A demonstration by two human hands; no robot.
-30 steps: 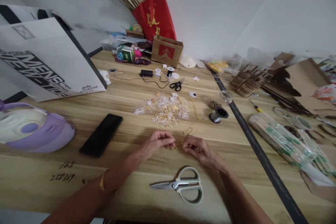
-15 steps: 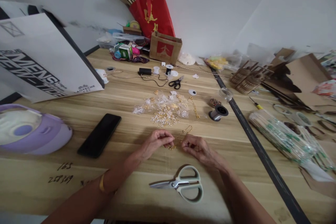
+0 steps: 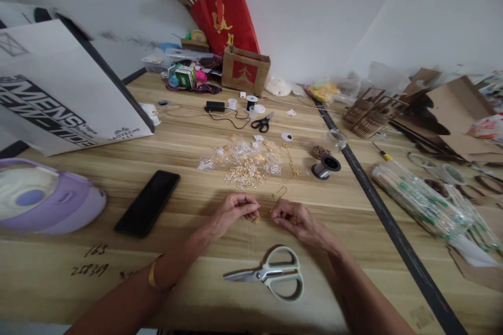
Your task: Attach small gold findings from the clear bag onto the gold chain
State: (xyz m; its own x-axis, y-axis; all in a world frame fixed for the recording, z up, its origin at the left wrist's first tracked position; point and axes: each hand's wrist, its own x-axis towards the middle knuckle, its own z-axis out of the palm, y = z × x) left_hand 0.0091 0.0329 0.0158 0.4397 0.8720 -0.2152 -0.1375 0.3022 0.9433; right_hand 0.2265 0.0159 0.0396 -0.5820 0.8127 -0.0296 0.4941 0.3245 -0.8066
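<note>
My left hand (image 3: 236, 212) pinches a thin gold chain (image 3: 281, 192) between thumb and fingertips, and small gold beads dangle beneath those fingers. My right hand (image 3: 296, 220) is closed just to the right, its fingertips pinched at the chain too; the exact grip is partly hidden by the fingers. Part of the chain lies in a loose loop on the table beyond both hands. Behind it spreads a heap of gold and clear beads (image 3: 244, 174) with small plastic bags (image 3: 220, 157). Scissors with pale green handles (image 3: 285, 274) lie in front of the hands, blades pointing left.
A black phone (image 3: 148, 203) and a purple-white device (image 3: 58, 196) are on the left. A wire spool (image 3: 325, 166), another gold chain (image 3: 290, 159) and black scissors (image 3: 262, 122) lie beyond the hands. Wrapped sticks (image 3: 420, 199) are at right.
The view has shifted very slightly. Both hands keep nearly the same place and pinch, with the chain still between them.
</note>
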